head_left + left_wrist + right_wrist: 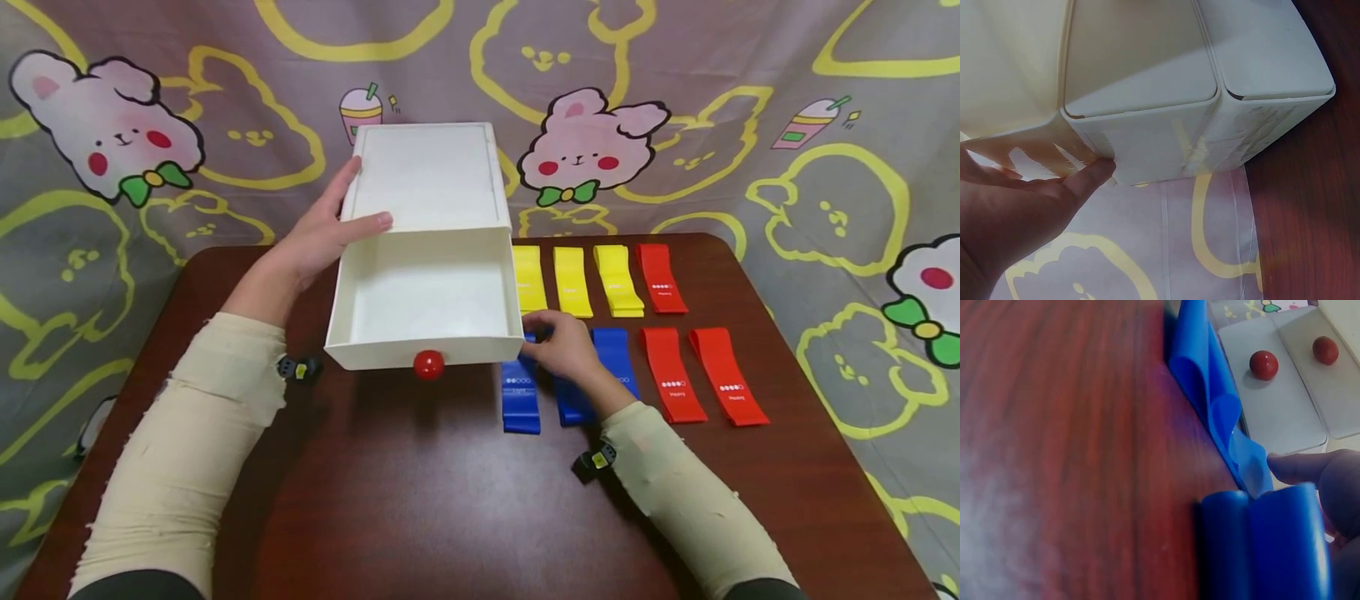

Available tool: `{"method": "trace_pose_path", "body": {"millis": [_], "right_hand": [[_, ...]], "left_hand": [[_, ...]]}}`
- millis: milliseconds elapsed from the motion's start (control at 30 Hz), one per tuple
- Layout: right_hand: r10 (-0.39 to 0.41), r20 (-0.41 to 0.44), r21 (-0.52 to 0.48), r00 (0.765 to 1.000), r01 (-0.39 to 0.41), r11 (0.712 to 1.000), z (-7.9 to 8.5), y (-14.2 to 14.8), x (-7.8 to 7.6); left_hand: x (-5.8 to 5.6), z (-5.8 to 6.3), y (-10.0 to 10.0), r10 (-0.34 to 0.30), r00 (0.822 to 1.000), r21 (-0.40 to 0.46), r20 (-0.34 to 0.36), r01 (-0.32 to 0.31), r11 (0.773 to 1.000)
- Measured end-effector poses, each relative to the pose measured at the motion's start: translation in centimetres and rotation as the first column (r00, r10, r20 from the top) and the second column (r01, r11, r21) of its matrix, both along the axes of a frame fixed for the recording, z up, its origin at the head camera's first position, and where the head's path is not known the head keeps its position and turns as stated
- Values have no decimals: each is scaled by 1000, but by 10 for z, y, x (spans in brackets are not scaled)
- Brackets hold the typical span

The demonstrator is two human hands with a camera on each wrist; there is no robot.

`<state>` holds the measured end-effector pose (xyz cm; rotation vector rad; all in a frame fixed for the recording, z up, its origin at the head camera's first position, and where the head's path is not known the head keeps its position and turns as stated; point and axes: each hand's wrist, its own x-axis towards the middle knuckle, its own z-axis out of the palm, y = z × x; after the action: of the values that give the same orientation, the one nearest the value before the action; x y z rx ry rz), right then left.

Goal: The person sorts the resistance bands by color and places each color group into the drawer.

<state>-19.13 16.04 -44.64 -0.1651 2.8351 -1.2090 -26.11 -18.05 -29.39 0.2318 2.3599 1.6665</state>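
A white drawer cabinet (423, 177) stands at the back of the table with its top drawer (435, 292) pulled out, a red knob (429, 365) on its front. My left hand (318, 221) rests on the cabinet's upper left edge, thumb on top and straight fingers along the side. The left wrist view shows a digit against the cabinet's side wall. My right hand (566, 346) reaches to the far end of the leftmost blue band (521, 398), beside the drawer's front corner. Its fingertips are partly hidden; I cannot tell whether they pinch the band. Another blue band (1288, 550) lies below that hand.
Several yellow bands (573, 283) lie in a row right of the cabinet. Red bands (672, 375) lie farther right. Lower drawers with red knobs (1264, 365) are shut. A patterned cloth (435, 50) hangs behind the brown table (420, 500).
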Motion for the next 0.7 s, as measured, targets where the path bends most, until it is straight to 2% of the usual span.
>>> {"method": "trace_pose_path", "body": {"millis": [367,533,700], "right_hand": [[-20,5,57,1000,20,998,-1,2,2],[-10,29,47,1000,8,999,-1,3,4],[22,-3,12,1000,-21,1000,0,4,6]], "left_hand": [[0,1,2,1,1000,8,7,-1,1000],[1,1,2,4,1000,19,15,-5,1000],[2,1,1,5,1000,17,14,-6,1000]]}}
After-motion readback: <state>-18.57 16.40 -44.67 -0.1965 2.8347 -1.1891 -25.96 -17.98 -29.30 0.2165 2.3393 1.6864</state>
